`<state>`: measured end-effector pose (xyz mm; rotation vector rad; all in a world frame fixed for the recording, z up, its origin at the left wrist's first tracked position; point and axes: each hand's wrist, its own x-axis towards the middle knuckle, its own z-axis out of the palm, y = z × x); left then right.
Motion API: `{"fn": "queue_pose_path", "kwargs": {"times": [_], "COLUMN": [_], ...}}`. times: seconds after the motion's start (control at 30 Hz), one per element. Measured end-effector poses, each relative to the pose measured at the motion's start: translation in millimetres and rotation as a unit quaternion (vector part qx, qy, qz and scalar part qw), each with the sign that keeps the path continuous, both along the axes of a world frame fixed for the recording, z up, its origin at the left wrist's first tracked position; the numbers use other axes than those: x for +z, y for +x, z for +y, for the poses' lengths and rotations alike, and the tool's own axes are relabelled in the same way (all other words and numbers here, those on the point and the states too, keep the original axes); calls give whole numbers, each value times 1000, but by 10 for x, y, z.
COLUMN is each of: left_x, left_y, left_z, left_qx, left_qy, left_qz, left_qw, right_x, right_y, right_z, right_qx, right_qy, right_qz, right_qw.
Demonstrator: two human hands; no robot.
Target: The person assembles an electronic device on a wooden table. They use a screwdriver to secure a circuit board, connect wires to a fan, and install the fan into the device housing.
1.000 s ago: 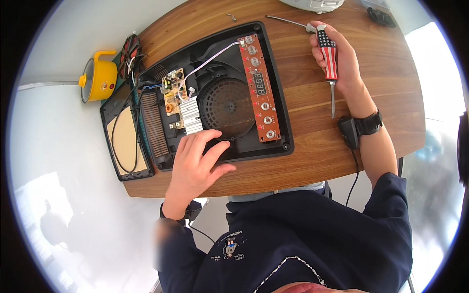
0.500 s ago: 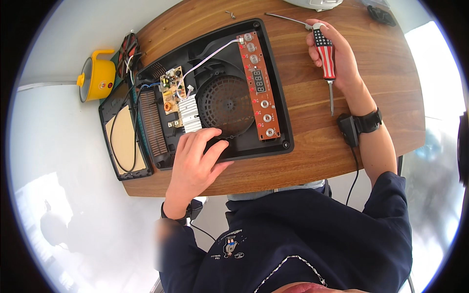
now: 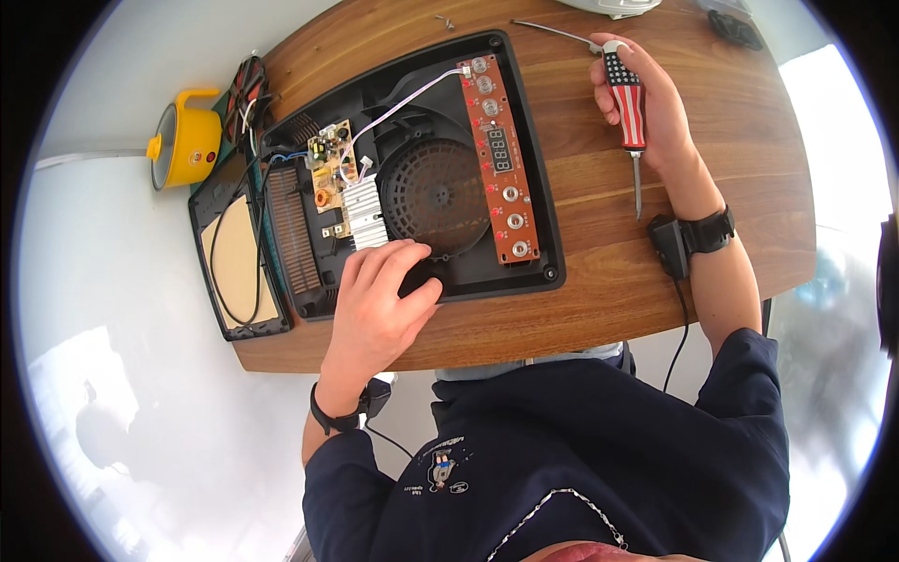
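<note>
My left hand [image 3: 375, 295] reaches over the near edge of an open black appliance housing [image 3: 552, 201], probably an induction cooker base. Its fingers are bent and apart, close to the silver finned heat sink [image 3: 363, 214], and I see nothing held between them. What the fingertips touch is hard to make out against the black plastic. In my right hand [image 3: 660, 108] is a screwdriver [image 3: 629, 103] with a flag-patterned handle, its shaft pointing toward me. A thin metal rod [image 3: 557, 34] extends from the same hand's fingers to the upper left.
Inside the housing lie a tan circuit board [image 3: 330, 150], a round vent grille [image 3: 440, 197], a white cable [image 3: 412, 98] and a red-brown display board [image 3: 500, 173]. Left stand a black framed panel [image 3: 239, 267] and a yellow pot [image 3: 192, 145]. Small screws [image 3: 447, 22] lie beyond the housing.
My left thumb has drawn in toward the fingers, over the near rim of the housing. My right hand and the screwdriver have hardly moved.
</note>
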<state>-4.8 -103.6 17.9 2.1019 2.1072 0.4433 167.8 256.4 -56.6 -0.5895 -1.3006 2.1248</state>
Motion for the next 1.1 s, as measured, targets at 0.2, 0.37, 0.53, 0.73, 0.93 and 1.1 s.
{"fn": "queue_pose_path", "kwargs": {"times": [0.2,0.37,0.53,0.73,0.93,1.1], "left_x": [-92,-131,-179,-275,-337,-351], "left_y": [28,46,49,36,5,-4], "left_z": [-12,6,9,9,-15,-27], "left_qx": [4,11,8,3,-4,-9], "left_qy": [37,47,62,80,96,103], "left_qz": [36,43,64,69,72,74], "left_qw": [999,998,996,994,993,992], "right_x": [-39,-89,-52,-50,-5,9], "right_y": [-8,-20,-46,-50,-36,-40], "right_z": [-8,-11,-65,-142,-279,-335], "right_qx": [7,16,12,15,10,11], "right_qy": [-8,-9,-4,2,18,30], "right_qz": [3,7,-7,-5,-10,-11], "right_qw": [1000,1000,1000,1000,1000,999]}}
